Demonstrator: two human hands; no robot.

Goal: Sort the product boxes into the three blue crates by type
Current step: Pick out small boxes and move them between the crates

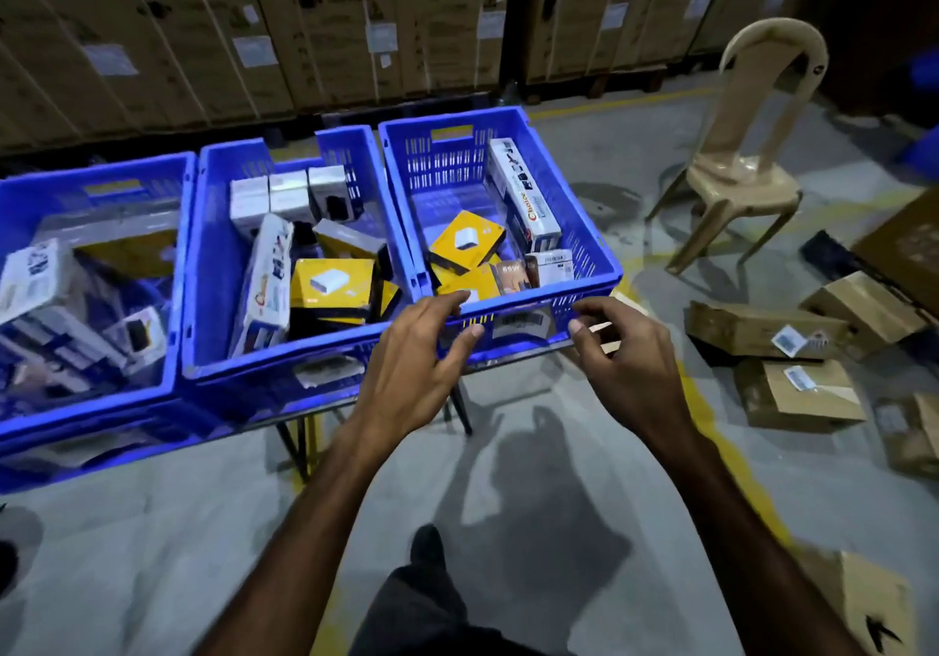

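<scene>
Three blue crates stand side by side on a low stand: the left crate [175, 269], the middle crate [203, 259] and the right crate [589, 229]. All hold mixed product boxes: yellow boxes [465, 241], long white boxes [523, 198] and small grey-white boxes [289, 193]. My left hand [421, 356] hovers at the near rim of the right crate, fingers loosely spread and holding nothing. My right hand [620, 350] floats just before the same crate's front wall, fingers loosely curled and empty.
A beige plastic chair [742, 162] stands to the right. Brown cardboard cartons [762, 330] lie scattered on the floor at the right. Stacked large cartons [305, 20] wall off the back. Grey concrete floor with a yellow line runs under my arms.
</scene>
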